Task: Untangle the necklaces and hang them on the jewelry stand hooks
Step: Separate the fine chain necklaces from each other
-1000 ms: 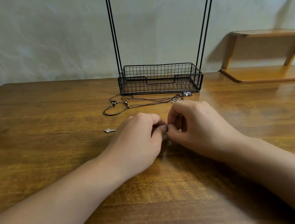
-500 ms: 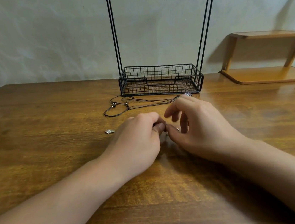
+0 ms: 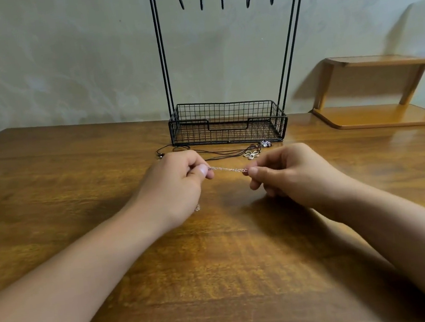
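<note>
left hand (image 3: 179, 183) and right hand (image 3: 287, 169) each pinch an end of a silver chain (image 3: 227, 169) stretched taut above the table (image 3: 48, 181), with the jewelry stand (image 3: 228, 124) at twelve o'clock behind them.
</note>
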